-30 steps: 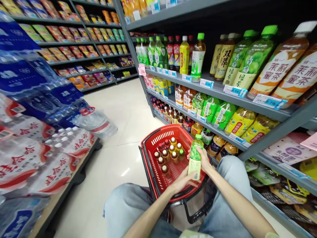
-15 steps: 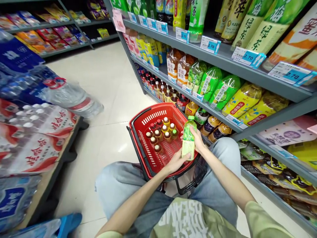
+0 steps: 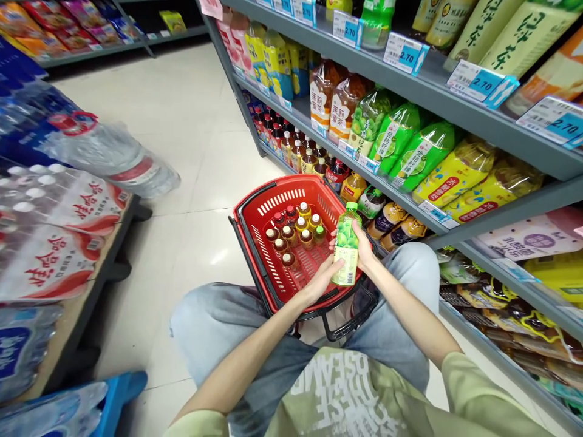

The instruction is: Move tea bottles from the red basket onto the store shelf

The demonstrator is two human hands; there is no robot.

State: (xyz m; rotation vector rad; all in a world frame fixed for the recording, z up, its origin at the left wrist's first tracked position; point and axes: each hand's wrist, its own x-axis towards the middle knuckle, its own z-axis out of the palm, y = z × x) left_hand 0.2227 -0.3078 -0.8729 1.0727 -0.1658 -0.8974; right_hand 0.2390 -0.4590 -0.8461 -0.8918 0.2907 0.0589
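Between my two hands I hold a green-capped bottle of green tea [image 3: 347,243], its label printed with green fruit. My left hand [image 3: 322,278] grips the lower left side, thumb across the label. From the right, my right hand [image 3: 363,246] wraps the upper part, its fingers partly hidden behind the bottle. It is slightly tilted and above the near right rim of a red shopping basket [image 3: 285,193]. Inside that basket, several small bottles [image 3: 288,234] with white, yellow, red and green caps stand upright at the far right side. The basket's black handle [image 3: 350,328] hangs toward me between my knees.
Right of the basket, a grey shelf unit [image 3: 392,85] holds several rows of drink bottles and price tags. Wrapped water packs [image 3: 59,255] sit on a low pallet at left. Large water bottles [image 3: 132,164] jut into the tiled aisle [image 3: 195,145]. Snack shelves [image 3: 77,30] stand beyond.
The bottle has turned slightly in my hands, and my left hand has shifted a little up and left on it. The view has tilted down somewhat.
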